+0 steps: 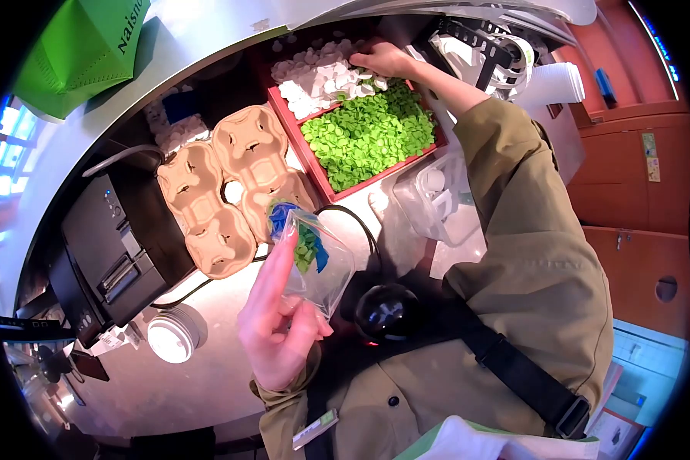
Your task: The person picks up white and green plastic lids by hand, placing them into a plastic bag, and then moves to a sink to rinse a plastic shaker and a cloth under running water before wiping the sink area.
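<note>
My left hand (276, 322) holds up a clear plastic bag (326, 268) in its fingers. Inside the bag are green pieces (305, 249) and something blue. At the top, my right hand (383, 60) reaches into a heap of small white pieces (307, 77); its fingertips are closed at the heap, and what they hold is too small to make out. The white pieces fill the back compartment of a red divided box (376, 182). Small bright green pieces (368, 138) fill its front compartment.
Brown cardboard cup carriers (195, 195) lie left of the box. A black printer (111, 249) and a stack of white lids (172, 336) are at the left. Clear plastic containers (429, 199) stand right of the box. A green bag (77, 57) sits upper left.
</note>
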A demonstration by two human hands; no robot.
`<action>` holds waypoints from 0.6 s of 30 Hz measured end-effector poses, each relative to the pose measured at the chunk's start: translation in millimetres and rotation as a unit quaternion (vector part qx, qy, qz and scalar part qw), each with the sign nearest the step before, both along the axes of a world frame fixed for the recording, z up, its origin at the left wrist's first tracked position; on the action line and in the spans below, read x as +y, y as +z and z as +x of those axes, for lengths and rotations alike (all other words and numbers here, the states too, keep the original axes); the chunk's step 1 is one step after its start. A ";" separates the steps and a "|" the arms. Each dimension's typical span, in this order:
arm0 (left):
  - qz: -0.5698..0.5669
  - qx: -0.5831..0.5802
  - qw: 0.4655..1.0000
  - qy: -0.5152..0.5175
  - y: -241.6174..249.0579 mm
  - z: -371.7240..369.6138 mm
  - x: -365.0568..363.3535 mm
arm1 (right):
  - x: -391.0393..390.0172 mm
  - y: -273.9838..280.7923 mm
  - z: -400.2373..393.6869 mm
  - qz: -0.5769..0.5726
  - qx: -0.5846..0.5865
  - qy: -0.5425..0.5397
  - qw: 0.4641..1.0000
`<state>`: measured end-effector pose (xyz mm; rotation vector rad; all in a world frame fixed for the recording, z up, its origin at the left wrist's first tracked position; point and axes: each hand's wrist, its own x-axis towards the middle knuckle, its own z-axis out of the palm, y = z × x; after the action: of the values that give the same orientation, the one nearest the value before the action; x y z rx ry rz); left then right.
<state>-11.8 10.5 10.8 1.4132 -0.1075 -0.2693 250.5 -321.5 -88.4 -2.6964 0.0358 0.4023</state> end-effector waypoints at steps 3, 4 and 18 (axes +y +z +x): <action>0.003 -0.010 1.000 0.010 0.0 -1.6 -1.6 | -1.4 -3.0 -4.9 0.075 -0.042 -0.035 0.996; 0.005 -0.013 1.000 0.009 -0.2 -2.0 -1.6 | 8.0 16.8 -18.1 0.117 -0.024 -0.044 0.992; 0.009 -0.002 1.000 -0.005 1.3 -2.4 -4.8 | 15.9 48.3 -109.9 0.008 -0.200 0.271 0.942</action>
<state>-14.2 5.8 12.1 1.4318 -0.1153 -0.2764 140.5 -305.6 -40.1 -2.6841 -0.8325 -0.0046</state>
